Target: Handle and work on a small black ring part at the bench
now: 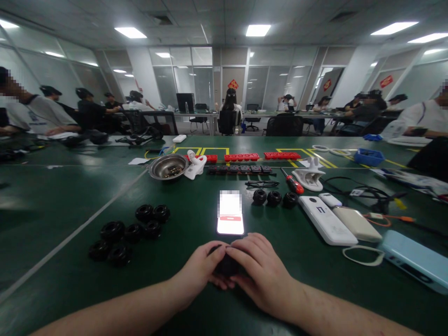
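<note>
Close to the table's near side, my left hand [206, 263] and my right hand [261, 266] are closed together around a round black part [227, 265]. Fingers cover most of it, so its full shape is hidden. Just beyond my fingertips lies a phone [230, 224] with a bright lit screen. Several similar black ring-shaped parts [112, 231] sit in a loose cluster to the left. Three more black parts [274, 198] stand in a row at the right, behind the phone.
Farther back are a metal bowl [156, 171] holding small pieces, red strips [241, 157], a black strip [241, 170] and a screwdriver [294, 182]. Power banks [327, 221], a light-blue box [416, 256], cables and a blue bin [368, 157] occupy the right. Other people sit beyond.
</note>
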`<action>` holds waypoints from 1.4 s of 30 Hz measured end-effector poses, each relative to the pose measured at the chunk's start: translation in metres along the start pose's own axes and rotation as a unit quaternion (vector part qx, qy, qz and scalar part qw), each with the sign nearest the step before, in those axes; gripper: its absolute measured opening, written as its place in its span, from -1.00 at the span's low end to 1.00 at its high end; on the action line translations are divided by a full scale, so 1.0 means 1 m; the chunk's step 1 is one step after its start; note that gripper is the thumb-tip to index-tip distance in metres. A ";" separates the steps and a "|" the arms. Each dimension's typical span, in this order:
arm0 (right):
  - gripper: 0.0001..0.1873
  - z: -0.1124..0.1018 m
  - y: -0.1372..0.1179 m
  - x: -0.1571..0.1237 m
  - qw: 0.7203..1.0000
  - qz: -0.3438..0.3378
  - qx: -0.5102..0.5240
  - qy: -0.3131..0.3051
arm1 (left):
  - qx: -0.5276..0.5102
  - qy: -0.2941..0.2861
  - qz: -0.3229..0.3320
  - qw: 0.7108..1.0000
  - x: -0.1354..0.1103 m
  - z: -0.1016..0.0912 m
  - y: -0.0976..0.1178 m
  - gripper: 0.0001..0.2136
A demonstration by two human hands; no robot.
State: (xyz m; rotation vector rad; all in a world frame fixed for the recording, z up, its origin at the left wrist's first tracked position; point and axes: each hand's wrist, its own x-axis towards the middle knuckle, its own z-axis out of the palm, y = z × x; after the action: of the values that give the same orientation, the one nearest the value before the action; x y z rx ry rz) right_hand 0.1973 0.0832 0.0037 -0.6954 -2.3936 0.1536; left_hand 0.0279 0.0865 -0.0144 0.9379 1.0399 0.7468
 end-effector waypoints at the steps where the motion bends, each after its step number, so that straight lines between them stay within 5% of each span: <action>1: -0.61 0.000 0.001 0.000 1.000 0.006 0.010 0.003 | -0.003 0.000 0.002 1.000 0.000 0.000 0.000 -0.56; 5: -0.50 0.000 0.003 -0.002 0.994 0.089 0.067 0.016 | -0.018 0.009 0.029 0.999 -0.002 -0.001 -0.001 -0.61; 9: -0.64 0.000 0.004 -0.002 0.986 0.152 0.066 -0.005 | -0.016 -0.003 0.036 0.999 -0.005 -0.001 0.000 -0.65; 18: -0.74 -0.001 -0.005 -0.002 1.000 0.010 0.006 -0.001 | -0.007 0.012 0.015 1.000 -0.001 0.001 0.001 -0.57; 25: -0.65 0.000 0.002 -0.003 0.985 0.162 0.066 0.005 | 0.002 -0.014 0.052 0.999 -0.002 -0.001 -0.003 -0.60; 30: -0.57 0.003 0.004 -0.003 0.989 0.128 0.065 -0.041 | 0.044 -0.060 0.036 0.997 -0.002 0.000 0.000 -0.59; 35: -0.57 0.003 0.003 -0.002 0.997 0.055 0.042 -0.020 | 0.051 -0.016 0.017 0.998 0.000 0.000 0.000 -0.61; 42: -0.58 0.001 0.001 -0.003 0.983 0.168 0.070 -0.013 | 0.001 0.009 0.070 0.998 -0.007 0.002 -0.002 -0.61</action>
State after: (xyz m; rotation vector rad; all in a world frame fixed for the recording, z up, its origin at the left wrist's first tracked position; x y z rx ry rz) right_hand 0.1993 0.0822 0.0013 -1.0303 -2.2463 0.4697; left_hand 0.0273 0.0796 -0.0132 1.0148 0.9992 0.8710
